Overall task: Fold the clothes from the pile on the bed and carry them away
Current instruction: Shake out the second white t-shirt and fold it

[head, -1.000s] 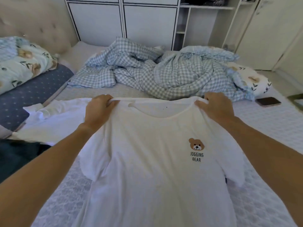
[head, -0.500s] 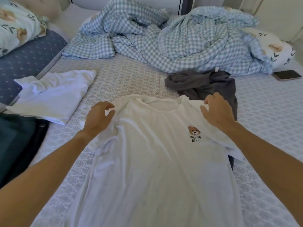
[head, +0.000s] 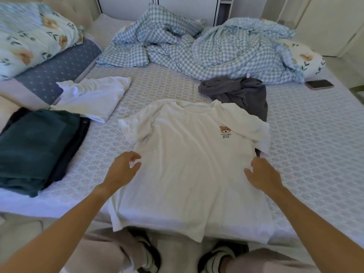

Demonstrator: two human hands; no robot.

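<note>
The white bear-print T-shirt (head: pixel 189 166) lies flat on the bed (head: pixel 315 154), its hem hanging over the 6 o'clock edge. The left hand (head: pixel 123 170) and right hand (head: pixel 263 174) are at its sides with fingers loosely curled; whether they pinch the cloth, I cannot tell. At 1 o'clock the shirt partly hides a grey garment (head: pixel 240 91).

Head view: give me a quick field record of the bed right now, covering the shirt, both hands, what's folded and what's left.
shirt: white bear-print T-shirt spread flat, front up, hem over the bed edge
left hand: at the shirt's left side, fingers curled, grip unclear
right hand: at the shirt's right side, fingers loosely bent, grip unclear
folded: dark green stack; white garment beyond it
unfolded: grey garment, partly under the shirt's shoulder
other: phone at far right
</note>
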